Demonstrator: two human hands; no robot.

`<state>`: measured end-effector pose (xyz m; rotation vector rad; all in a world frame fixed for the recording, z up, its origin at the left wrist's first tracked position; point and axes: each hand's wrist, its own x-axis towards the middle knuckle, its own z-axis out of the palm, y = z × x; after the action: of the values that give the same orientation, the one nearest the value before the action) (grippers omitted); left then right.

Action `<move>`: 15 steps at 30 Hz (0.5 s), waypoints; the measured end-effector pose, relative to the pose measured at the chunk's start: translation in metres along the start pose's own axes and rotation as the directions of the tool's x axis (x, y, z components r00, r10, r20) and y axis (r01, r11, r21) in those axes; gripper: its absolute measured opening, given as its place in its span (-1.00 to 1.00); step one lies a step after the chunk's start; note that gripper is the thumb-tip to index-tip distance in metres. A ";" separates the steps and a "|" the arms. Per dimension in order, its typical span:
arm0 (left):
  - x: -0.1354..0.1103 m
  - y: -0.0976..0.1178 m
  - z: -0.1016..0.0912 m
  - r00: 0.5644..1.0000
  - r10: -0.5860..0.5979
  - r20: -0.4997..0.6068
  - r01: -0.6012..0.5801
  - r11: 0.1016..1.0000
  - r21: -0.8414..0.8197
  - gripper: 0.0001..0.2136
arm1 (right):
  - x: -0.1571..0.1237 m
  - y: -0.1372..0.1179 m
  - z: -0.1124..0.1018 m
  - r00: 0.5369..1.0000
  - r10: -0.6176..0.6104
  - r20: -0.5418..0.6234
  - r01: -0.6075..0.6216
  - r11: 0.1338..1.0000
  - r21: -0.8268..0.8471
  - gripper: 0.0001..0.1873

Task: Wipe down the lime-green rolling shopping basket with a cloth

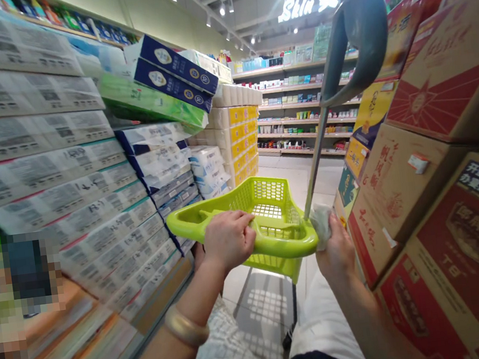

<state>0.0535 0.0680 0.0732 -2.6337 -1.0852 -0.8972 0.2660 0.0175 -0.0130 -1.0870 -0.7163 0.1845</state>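
My left hand (229, 239) is closed over the near rim of a lime-green plastic shopping basket (285, 248), with a gold-coloured bangle (186, 326) on that wrist. The basket's perforated inside shows nothing lying in it. At its right corner my right hand (335, 246) grips a crumpled whitish cloth (320, 222), fingers partly hidden behind it. The cloth lies against the basket's edge, beside the foot of a metal rod (318, 158). This rod slants up to a grey loop handle (356, 43), which neither hand touches.
Stacked white packs (41, 128) rise close on the left, with blue-and-white packs (162, 160) beyond. Cardboard cartons (414, 181) line the right side. Shelves of small goods (300, 102) stand at the aisle's far end. My white-clad legs straddle the space below the basket.
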 end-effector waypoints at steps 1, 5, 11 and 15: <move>-0.001 -0.005 -0.001 1.000 0.008 -0.002 -0.008 1.000 -0.012 -0.69 | 0.002 -0.005 0.005 0.999 0.052 -0.014 -0.051 0.996 0.070 -0.56; -0.006 -0.026 -0.007 0.999 0.048 0.004 -0.047 0.997 -0.066 -0.68 | 0.009 -0.035 0.032 0.948 0.264 0.179 -0.314 0.875 0.369 -0.58; -0.004 -0.054 -0.016 0.986 0.148 0.081 -0.135 0.981 -0.142 -0.63 | 0.027 -0.085 0.058 0.828 0.330 0.453 -0.525 0.738 0.423 -0.63; 0.004 -0.068 -0.025 0.975 0.181 0.129 -0.173 0.982 -0.074 -0.61 | 0.022 -0.089 0.060 0.762 0.350 0.545 -0.596 0.709 0.376 -0.58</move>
<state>-0.0028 0.1109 0.0900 -2.8236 -0.8439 -0.7378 0.2280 0.0303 0.0891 -0.6637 -0.6951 1.0696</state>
